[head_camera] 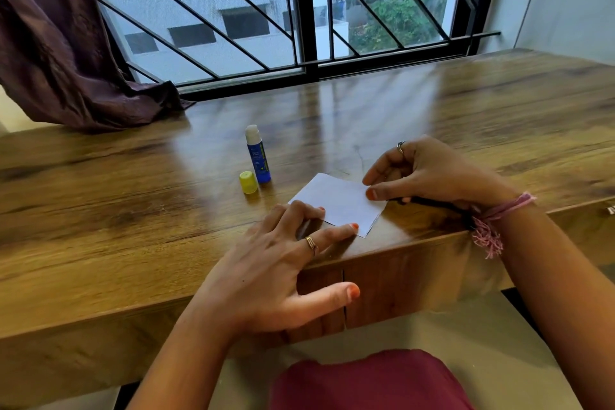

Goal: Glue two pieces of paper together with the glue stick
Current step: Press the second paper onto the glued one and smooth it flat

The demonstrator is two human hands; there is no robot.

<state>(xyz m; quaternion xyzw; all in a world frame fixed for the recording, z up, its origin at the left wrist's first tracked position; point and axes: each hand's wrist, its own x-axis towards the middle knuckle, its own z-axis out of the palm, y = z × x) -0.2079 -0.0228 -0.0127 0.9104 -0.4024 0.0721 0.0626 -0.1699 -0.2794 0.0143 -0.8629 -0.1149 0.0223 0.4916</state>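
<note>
A small white square of paper [337, 201] lies flat near the front edge of the wooden table [133, 193]; a second sheet under it cannot be told apart. My left hand [286, 263] presses its near-left corner with straight fingertips. My right hand [429, 173] pinches the paper's right edge between thumb and forefinger. A blue glue stick [259, 156] stands upright and uncapped just behind the paper's left side, its white glue showing. Its yellow cap [248, 182] stands beside it on the left.
A dark thin object [432, 202] lies under my right palm near the table edge. A purple curtain [60, 53] drapes onto the table's back left. A barred window [299, 10] runs behind the table. Drawer fronts [399, 276] sit below the edge.
</note>
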